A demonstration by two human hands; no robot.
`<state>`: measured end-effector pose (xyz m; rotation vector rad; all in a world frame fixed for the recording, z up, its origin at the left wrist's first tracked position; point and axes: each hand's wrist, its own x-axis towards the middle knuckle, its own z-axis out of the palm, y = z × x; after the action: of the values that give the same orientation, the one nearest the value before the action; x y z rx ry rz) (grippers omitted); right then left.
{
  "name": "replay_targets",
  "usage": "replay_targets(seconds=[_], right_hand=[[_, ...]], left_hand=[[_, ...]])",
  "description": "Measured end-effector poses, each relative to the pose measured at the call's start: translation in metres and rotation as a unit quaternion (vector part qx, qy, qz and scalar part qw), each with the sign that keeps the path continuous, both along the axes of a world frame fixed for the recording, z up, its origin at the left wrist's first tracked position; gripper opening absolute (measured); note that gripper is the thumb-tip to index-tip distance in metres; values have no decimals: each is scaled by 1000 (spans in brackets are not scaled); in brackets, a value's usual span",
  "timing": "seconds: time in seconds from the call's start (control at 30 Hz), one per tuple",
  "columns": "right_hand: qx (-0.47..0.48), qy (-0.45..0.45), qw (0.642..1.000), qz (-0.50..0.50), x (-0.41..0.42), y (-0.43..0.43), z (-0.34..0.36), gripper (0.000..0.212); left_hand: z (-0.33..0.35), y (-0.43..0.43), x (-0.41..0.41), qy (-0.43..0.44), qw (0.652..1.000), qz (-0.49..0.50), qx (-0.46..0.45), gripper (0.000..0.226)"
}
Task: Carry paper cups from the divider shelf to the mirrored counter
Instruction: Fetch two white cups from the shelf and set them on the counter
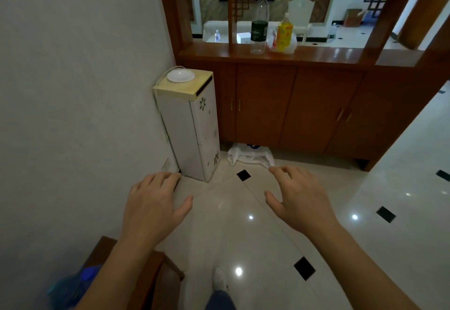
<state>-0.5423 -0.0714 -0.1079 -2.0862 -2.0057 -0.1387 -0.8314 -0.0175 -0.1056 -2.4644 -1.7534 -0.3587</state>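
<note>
both hands empty: left hand [151, 202] and right hand [300, 200] spread, palms down above the floor. no paper cups visible; divider shelf [316, 54] ahead holds bottles and a plastic bag. risk: reaching in could topple the clear bottle [259, 23].

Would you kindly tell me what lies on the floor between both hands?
In the head view, only bare glossy tile lies between the left hand and right hand.

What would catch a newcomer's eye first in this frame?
Two bare hands, left hand and right hand, spread open and empty over the glossy tiled floor. Beyond them, a clear plastic bottle with a dark green label and a yellow-labelled bottle stand on the reddish wooden divider shelf.
</note>
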Motion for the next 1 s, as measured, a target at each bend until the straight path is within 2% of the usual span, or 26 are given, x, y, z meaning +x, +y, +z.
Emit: replay_targets(seconds=[0.43, 1.0], right_hand=[[1, -11, 1000, -5, 27, 274, 16, 54], [5, 0, 1000, 5, 96, 553, -5, 54]], left_hand=[[8, 276, 34, -13, 1000, -11, -2, 61], [5, 544, 108, -23, 1000, 1, 7, 60]])
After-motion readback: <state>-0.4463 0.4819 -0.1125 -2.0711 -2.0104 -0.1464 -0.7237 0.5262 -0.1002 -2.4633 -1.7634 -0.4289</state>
